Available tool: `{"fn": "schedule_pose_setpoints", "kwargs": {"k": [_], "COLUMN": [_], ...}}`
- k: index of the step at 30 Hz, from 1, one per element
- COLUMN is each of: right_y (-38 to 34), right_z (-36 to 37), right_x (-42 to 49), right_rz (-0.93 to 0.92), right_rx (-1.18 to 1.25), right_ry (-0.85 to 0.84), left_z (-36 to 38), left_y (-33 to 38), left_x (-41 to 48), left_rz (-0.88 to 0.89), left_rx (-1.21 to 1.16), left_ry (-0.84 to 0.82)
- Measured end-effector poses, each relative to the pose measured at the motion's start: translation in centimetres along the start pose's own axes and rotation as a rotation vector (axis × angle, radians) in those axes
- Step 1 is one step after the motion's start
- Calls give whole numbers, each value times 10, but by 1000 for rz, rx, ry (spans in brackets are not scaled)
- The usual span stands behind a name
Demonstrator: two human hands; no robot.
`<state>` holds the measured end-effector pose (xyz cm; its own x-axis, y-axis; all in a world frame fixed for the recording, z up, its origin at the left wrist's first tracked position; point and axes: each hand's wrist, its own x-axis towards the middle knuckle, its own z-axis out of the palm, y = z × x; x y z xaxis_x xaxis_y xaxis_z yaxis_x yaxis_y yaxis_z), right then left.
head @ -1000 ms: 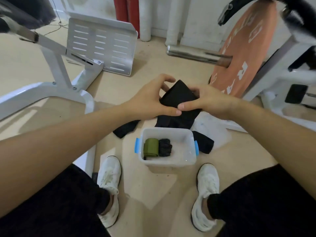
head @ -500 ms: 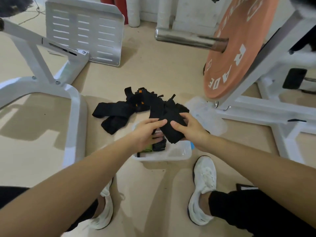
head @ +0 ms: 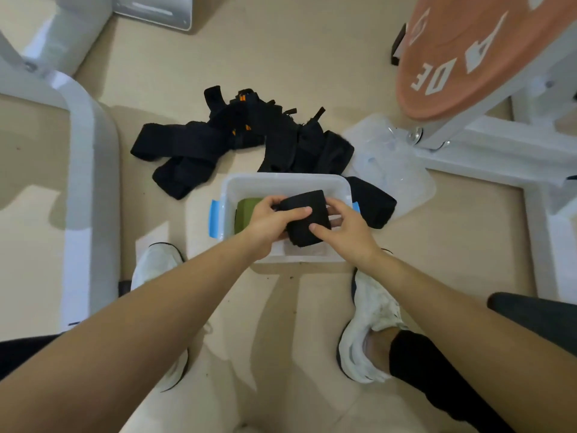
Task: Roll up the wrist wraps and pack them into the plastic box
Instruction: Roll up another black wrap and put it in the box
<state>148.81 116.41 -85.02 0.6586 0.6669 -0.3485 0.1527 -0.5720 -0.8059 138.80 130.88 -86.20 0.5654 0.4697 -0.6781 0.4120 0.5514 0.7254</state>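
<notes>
Black wrist wrap [head: 307,199] pinched between left hand [head: 269,225] and right hand [head: 347,235] over plastic box [head: 281,179].

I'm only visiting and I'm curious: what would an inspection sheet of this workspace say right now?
Surface: beige floor, a few dark specks near the box.
Job's things: plastic box on the floor with a green roll inside; black roll held over the box; loose black wraps piled behind it; one more black wrap at its right side.
Clutter: clear lid lying right of the box.
Grips: left hand and right hand both hold the black roll.
Cables: nothing seen.
Surroundings: orange weight plate, white machine frame, white shoes.
</notes>
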Motion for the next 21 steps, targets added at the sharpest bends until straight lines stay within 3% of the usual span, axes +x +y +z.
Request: {"fn": "schedule_pose_setpoints", "kwargs": {"k": [4, 7, 12, 21], "right_y": [27, 46, 69, 76], "right_z": [-16, -29, -30, -26], "right_x": [16, 22, 21, 13], "right_rz": [-106, -126, -93, -34], "right_rx": [-369, -528, -404, -175], "right_ry": [101, 176, 72, 139], "left_z": [14, 34, 73, 65], "left_y": [-18, -30, -45, -56], "left_x": [37, 58, 75, 82], "left_rz": [-9, 48, 152, 263], "left_rx": [49, 251, 618, 819], "left_ry": [110, 245, 314, 342]}}
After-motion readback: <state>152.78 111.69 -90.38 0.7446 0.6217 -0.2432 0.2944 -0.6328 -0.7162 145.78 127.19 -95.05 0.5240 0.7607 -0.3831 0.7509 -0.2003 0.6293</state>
